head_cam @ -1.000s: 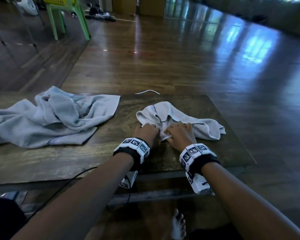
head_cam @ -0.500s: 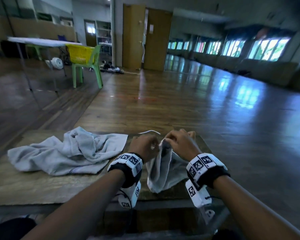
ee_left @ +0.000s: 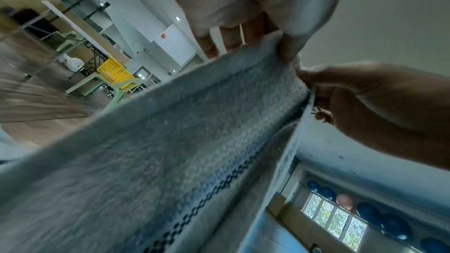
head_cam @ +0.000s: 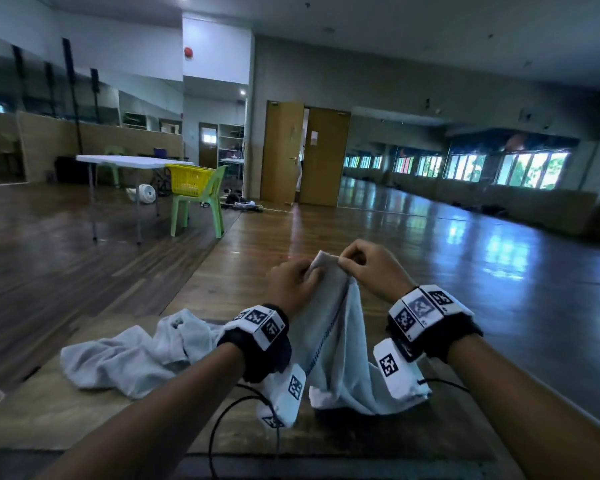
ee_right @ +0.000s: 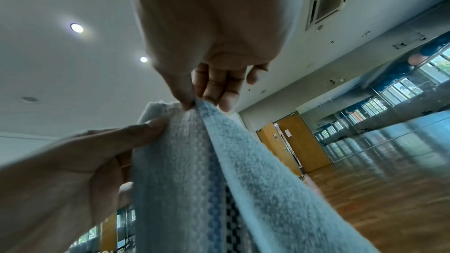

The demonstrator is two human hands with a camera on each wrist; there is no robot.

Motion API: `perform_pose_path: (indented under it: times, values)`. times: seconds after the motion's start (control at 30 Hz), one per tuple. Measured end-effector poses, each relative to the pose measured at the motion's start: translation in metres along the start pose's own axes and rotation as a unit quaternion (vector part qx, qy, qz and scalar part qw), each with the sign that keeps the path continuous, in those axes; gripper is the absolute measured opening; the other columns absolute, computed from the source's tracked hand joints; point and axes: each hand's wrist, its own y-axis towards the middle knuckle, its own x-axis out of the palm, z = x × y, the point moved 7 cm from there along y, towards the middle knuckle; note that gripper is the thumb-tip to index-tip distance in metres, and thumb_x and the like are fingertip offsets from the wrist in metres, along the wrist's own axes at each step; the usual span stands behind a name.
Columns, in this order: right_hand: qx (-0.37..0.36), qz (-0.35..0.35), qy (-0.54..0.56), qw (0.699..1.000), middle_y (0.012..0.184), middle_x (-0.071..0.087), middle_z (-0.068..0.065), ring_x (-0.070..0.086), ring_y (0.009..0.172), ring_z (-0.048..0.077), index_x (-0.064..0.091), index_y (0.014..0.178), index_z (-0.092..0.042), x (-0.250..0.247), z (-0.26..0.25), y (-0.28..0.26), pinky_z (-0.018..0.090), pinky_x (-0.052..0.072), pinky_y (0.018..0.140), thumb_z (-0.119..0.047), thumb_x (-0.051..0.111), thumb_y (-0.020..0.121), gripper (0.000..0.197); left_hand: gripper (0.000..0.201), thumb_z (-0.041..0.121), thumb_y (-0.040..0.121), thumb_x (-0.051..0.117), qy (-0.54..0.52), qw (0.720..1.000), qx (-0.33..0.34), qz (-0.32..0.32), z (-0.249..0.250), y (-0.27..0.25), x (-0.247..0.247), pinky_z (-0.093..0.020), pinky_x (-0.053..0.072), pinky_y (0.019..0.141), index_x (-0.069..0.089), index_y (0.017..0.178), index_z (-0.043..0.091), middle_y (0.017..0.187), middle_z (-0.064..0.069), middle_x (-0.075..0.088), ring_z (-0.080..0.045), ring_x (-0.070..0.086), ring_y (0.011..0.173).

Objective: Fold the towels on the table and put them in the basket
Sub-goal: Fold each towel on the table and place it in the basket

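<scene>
A pale grey towel [head_cam: 336, 344] with a dark patterned stripe hangs above the wooden table [head_cam: 49, 420], its lower end near the table top. My left hand [head_cam: 291, 285] and right hand [head_cam: 368, 268] both pinch its top edge, close together. In the left wrist view my left hand [ee_left: 255, 32] grips the towel [ee_left: 170, 151] edge, and the right hand [ee_left: 365, 101] pinches beside it. The right wrist view shows my right hand [ee_right: 207, 93] pinching the towel [ee_right: 207, 180] corner. A second crumpled towel [head_cam: 129, 355] lies on the table to the left. A yellow basket [head_cam: 190, 180] sits on a green chair far off.
The green chair [head_cam: 201, 209] with the basket stands across the wooden floor, beside a white folding table [head_cam: 129, 161] and a small fan [head_cam: 147, 193]. Black cables [head_cam: 236, 420] trail over the near table edge. Wooden doors [head_cam: 305, 154] stand at the back.
Both hands have lifted the towel from the table top and raised it higher, gathering its top edge between the fingers. My head view has tilted up toward the room.
</scene>
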Motion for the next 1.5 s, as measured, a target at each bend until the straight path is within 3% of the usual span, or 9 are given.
perform_pose_path:
  times: [0.2,0.43,0.63,0.8,0.9,1.17,1.23,1.33,1.5]
  values:
    - [-0.013,-0.055,0.034,0.998,0.082,0.068,-0.014,0.063,0.085,0.007,0.062,0.085,-0.044,0.013,-0.001,-0.011,0.055,0.041,0.096,-0.069,0.05,0.062,0.035,0.022,0.03,0.084,0.065,-0.001,1.0,0.004,-0.011,0.007,0.002,-0.009,-0.026,0.04,0.058,0.069,0.072,0.012,0.071,-0.013,0.069,-0.027,0.063,0.071]
    - [-0.013,0.026,0.1,0.995,0.082,0.065,-0.005,0.061,0.083,0.014,0.058,0.078,-0.031,-0.022,-0.006,-0.011,0.037,0.051,0.082,-0.025,0.06,0.088,0.012,0.052,0.057,0.071,0.053,0.038,0.985,-0.059,-0.155,-0.032,-0.019,0.015,-0.036,0.046,0.059,0.062,0.074,0.006,0.065,-0.007,0.063,-0.023,0.057,0.06]
    - [-0.024,-0.072,0.06,0.995,0.084,0.071,-0.006,0.067,0.083,0.01,0.063,0.082,-0.032,-0.018,0.002,-0.016,0.036,0.052,0.083,-0.027,0.066,0.084,0.006,0.029,0.039,0.082,0.063,0.04,0.989,-0.025,-0.142,-0.024,-0.014,0.004,-0.024,0.038,0.056,0.071,0.072,0.012,0.061,0.002,0.062,-0.004,0.046,0.053]
    - [-0.045,-0.014,0.004,0.999,0.078,0.064,-0.008,0.061,0.077,0.012,0.062,0.08,-0.027,-0.045,-0.001,-0.012,0.029,0.045,0.074,-0.028,0.063,0.087,0.007,0.036,0.05,0.081,0.06,0.147,0.966,0.031,-0.21,-0.024,-0.015,-0.003,-0.016,0.03,0.05,0.052,0.056,0.026,0.051,0.007,0.047,-0.001,0.046,0.05]
    - [-0.044,0.08,-0.008,0.996,0.077,0.061,-0.01,0.061,0.083,0.019,0.063,0.083,-0.022,-0.084,0.003,-0.006,0.03,0.045,0.077,-0.024,0.063,0.086,0.004,0.026,0.041,0.088,0.058,0.223,0.936,0.001,-0.273,-0.048,-0.019,-0.017,-0.011,0.028,0.05,0.062,0.078,0.017,0.064,0.007,0.051,-0.003,0.045,0.059]
    - [0.006,0.072,-0.055,0.996,0.087,0.067,-0.006,0.061,0.093,0.023,0.061,0.074,-0.037,-0.122,0.025,-0.004,0.057,0.042,0.094,-0.031,0.065,0.085,0.013,0.031,0.032,0.086,0.062,0.152,0.964,-0.011,-0.216,-0.057,0.016,-0.08,-0.03,0.045,0.056,0.067,0.08,0.002,0.068,-0.01,0.063,-0.027,0.054,0.061]
    - [0.007,0.073,-0.069,0.995,0.085,0.066,-0.012,0.061,0.093,0.02,0.062,0.073,-0.039,-0.127,0.023,-0.004,0.059,0.039,0.095,-0.033,0.064,0.084,0.013,0.025,0.027,0.085,0.063,0.107,0.978,-0.013,-0.178,-0.043,0.028,-0.102,-0.024,0.042,0.051,0.067,0.073,0.006,0.056,0.005,0.06,-0.012,0.05,0.05]
    - [-0.003,0.076,-0.075,0.994,0.087,0.068,-0.005,0.062,0.092,0.024,0.061,0.074,-0.038,-0.142,0.006,-0.003,0.053,0.043,0.093,-0.029,0.065,0.085,0.015,0.018,0.014,0.087,0.06,0.027,0.991,-0.004,-0.133,-0.008,0.043,-0.133,-0.007,0.039,0.048,0.062,0.069,0.018,0.053,0.012,0.059,0.003,0.053,0.048]
    - [-0.06,0.1,-0.097,0.988,0.084,0.068,0.01,0.063,0.082,0.028,0.064,0.084,-0.018,-0.186,-0.05,0.002,0.031,0.048,0.071,-0.019,0.065,0.086,0.002,0.006,0.022,0.089,0.056,0.014,0.996,0.026,-0.089,0.051,0.074,-0.187,-0.021,0.049,0.066,0.06,0.087,0.018,0.088,-0.004,0.063,-0.013,0.061,0.081]
